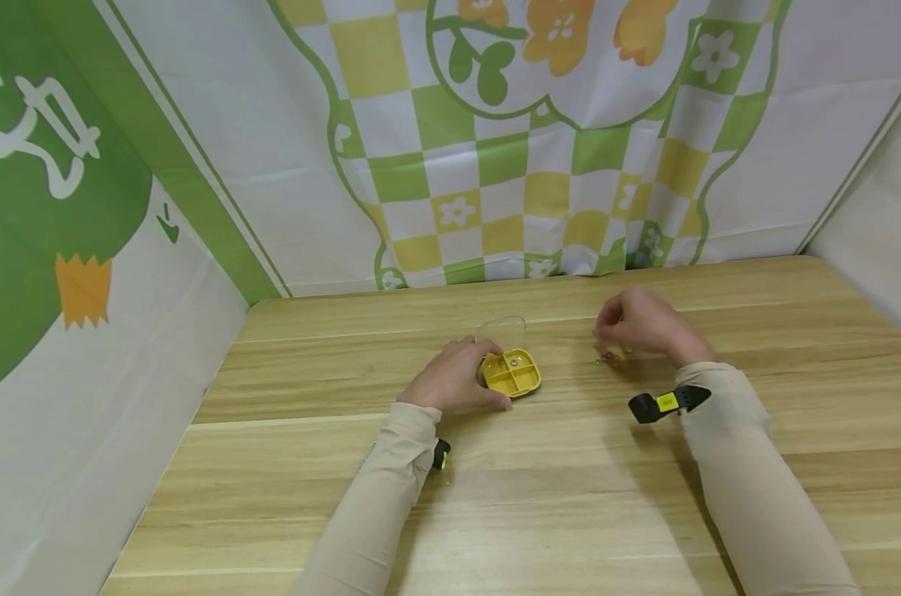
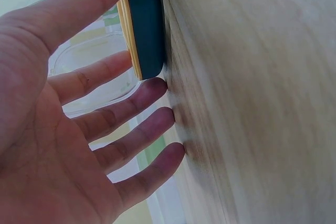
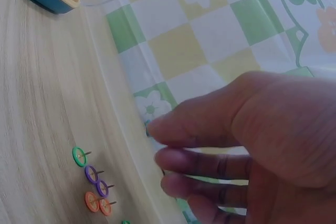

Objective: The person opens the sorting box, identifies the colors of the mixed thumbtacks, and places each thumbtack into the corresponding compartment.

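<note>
A small box [image 1: 525, 380] with a yellow four-compartment inside stands on the table, its clear lid [image 1: 504, 332] tipped back. My left hand [image 1: 456, 377] holds it by the sides, thumb at the near edge and index finger on the far rim; its other fingers spread out straight in the left wrist view. A small round grey piece [image 1: 514, 362] lies in the far right compartment. Over to the right, my right hand [image 1: 639, 323] pinches a tiny thumbtack, mostly hidden, at its fingertips. Below it lie several thumbtacks with coloured rims, including a green thumbtack [image 3: 79, 156] and an orange thumbtack [image 3: 91, 201].
The wooden table [image 1: 539, 497] runs back to a checked green and yellow curtain [image 1: 495, 182]. Another curtain [image 1: 63, 331] hangs along the left side, and a white one [image 1: 878, 215] at the right. Black wrist straps [image 1: 669, 403] sit over both sleeves.
</note>
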`<state>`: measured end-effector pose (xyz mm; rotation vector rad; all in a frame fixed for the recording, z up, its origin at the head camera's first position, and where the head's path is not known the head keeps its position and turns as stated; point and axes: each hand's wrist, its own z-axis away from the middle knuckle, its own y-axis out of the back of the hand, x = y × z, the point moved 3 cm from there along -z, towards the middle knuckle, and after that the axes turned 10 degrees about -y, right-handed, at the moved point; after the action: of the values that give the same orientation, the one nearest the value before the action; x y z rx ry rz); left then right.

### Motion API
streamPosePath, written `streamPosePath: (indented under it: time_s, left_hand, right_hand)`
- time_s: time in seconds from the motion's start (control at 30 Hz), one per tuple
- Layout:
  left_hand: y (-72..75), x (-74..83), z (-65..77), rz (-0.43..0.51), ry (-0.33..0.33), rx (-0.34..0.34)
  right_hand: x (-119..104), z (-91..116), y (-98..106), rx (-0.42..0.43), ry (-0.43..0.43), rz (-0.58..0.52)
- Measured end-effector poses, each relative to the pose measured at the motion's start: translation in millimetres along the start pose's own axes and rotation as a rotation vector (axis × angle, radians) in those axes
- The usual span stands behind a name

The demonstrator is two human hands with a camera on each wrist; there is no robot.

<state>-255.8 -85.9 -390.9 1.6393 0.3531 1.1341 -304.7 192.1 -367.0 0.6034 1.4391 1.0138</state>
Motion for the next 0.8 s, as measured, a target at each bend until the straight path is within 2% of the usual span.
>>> streamPosePath:
  time_s: [0.47,0.8]
  left_hand:
    - [-0.2,-0.3,-0.9,-0.021,-0.015,0.004]
    - [0.3,-0.1,-0.6,-0.014,-0.019,0.004]
  right_hand:
    - [-15,-2,-5,0.025,0.136,-0.030]
    - [-23,-4,-10,0.014,0.184,-0.072]
